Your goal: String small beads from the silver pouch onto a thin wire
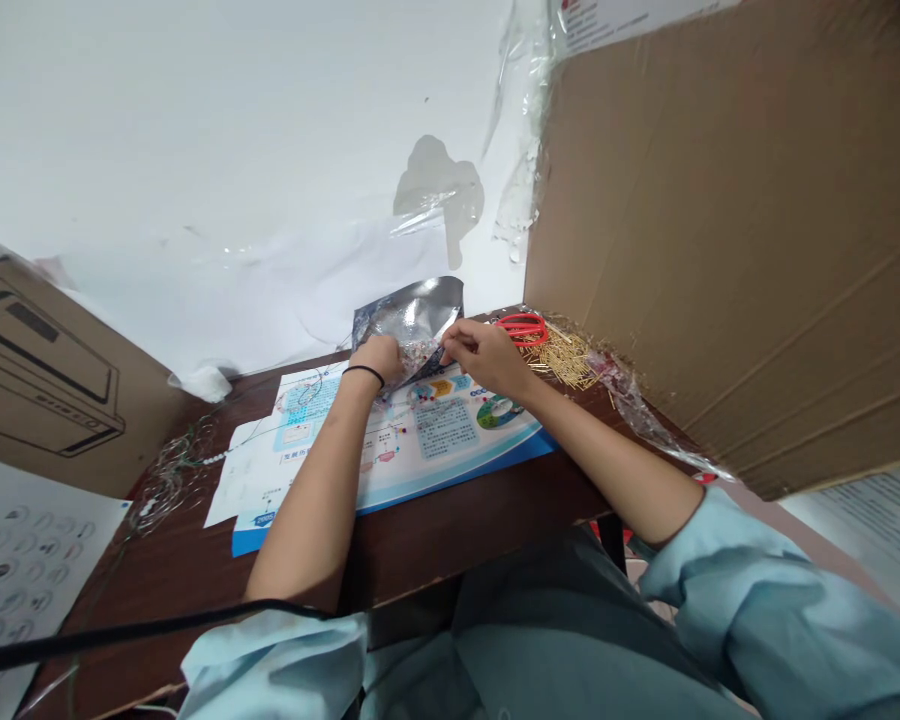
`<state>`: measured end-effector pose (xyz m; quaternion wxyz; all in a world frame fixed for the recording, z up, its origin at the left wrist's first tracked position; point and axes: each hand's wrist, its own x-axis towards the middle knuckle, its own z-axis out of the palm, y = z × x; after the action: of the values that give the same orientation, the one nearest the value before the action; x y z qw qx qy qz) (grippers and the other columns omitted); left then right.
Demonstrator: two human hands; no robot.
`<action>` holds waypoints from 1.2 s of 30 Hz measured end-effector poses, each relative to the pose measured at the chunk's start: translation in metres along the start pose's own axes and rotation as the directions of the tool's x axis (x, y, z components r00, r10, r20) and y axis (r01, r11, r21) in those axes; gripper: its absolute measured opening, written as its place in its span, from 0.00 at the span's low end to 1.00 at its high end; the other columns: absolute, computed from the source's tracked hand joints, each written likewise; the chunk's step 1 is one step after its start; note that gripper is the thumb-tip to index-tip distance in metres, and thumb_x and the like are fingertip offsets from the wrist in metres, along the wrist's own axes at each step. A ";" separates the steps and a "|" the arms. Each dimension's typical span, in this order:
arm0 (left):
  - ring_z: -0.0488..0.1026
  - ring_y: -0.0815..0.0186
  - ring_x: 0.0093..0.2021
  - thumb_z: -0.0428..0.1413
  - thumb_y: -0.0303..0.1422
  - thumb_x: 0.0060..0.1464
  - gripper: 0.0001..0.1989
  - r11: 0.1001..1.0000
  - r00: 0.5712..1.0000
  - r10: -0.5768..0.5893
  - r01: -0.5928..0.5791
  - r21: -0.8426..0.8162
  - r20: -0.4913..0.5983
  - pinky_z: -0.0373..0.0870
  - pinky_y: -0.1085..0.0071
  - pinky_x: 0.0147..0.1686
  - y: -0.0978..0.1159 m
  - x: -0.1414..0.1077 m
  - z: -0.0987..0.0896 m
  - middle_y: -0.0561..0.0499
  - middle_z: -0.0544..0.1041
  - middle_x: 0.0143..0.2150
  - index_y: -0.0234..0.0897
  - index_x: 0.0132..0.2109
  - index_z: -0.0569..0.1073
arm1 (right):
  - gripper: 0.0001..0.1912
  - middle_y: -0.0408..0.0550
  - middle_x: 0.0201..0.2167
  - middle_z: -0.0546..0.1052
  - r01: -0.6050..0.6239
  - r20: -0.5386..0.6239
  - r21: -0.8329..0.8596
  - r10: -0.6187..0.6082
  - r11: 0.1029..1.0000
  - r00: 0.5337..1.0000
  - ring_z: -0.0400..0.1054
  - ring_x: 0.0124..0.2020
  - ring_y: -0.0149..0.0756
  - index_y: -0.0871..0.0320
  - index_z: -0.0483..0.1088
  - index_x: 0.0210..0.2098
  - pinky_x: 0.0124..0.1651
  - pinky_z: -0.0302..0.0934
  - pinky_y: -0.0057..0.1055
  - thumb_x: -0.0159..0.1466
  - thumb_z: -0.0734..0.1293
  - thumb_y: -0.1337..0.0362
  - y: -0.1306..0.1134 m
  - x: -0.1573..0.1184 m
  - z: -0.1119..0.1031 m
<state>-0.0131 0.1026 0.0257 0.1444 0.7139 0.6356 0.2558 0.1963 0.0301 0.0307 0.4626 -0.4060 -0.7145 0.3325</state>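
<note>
An open foil bag (pixel 411 312), dark outside and silver inside, lies on the printed sheets near the wall. Small multicoloured beads (pixel 418 352) show in its mouth. My left hand (pixel 379 360), with a black band at the wrist, is closed on the bag's near left side; its fingertips are hidden. At the right edge of the bag, my right hand (pixel 486 356) has its thumb and fingers pinched together. Whatever may be between those fingertips is too small to make out. A few loose beads (pixel 401 430) rest on the printed sheet (pixel 450 440) below the bag.
Red-handled scissors (pixel 523 328) and a pile of thin gold-coloured pieces (pixel 566 358) lie to the right, beside crumpled clear plastic (pixel 645 425). Tangled clear thread (pixel 171 475) is at the left. Cardboard (pixel 720 220) walls the right side; a printed carton (pixel 60 370) stands left.
</note>
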 end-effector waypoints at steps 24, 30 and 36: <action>0.79 0.52 0.37 0.59 0.25 0.49 0.10 0.996 0.988 0.026 -0.012 0.092 -0.153 0.76 0.58 0.49 0.012 -0.001 -0.029 0.47 0.72 0.21 0.41 0.25 0.68 | 0.07 0.45 0.29 0.80 -0.029 0.014 -0.019 0.029 0.999 0.999 0.69 0.28 0.31 0.56 0.69 0.32 0.35 0.62 0.32 0.66 0.62 0.63 -0.001 0.000 0.000; 0.77 0.42 0.52 0.58 0.22 0.52 0.11 0.952 0.987 -0.015 0.064 0.299 -0.161 0.73 0.48 0.53 0.032 -0.017 0.005 0.31 0.78 0.48 0.33 0.43 0.77 | 0.07 0.44 0.29 0.80 -0.025 -0.005 -0.043 0.025 0.999 1.000 0.69 0.28 0.31 0.55 0.68 0.31 0.35 0.61 0.32 0.66 0.62 0.65 -0.002 0.000 -0.001; 0.73 0.47 0.57 0.56 0.34 0.59 0.11 0.916 0.994 0.111 -0.110 0.386 0.021 0.70 0.56 0.56 0.030 -0.019 0.024 0.38 0.80 0.48 0.38 0.43 0.82 | 0.07 0.45 0.28 0.80 -0.017 -0.029 -0.051 0.016 0.999 0.999 0.71 0.30 0.33 0.56 0.69 0.31 0.40 0.63 0.34 0.66 0.63 0.66 -0.003 0.001 -0.002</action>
<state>0.0237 0.0826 0.0183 -0.0144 0.7630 0.6323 0.1336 0.1973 0.0304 0.0343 0.4594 -0.4283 -0.7128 0.3121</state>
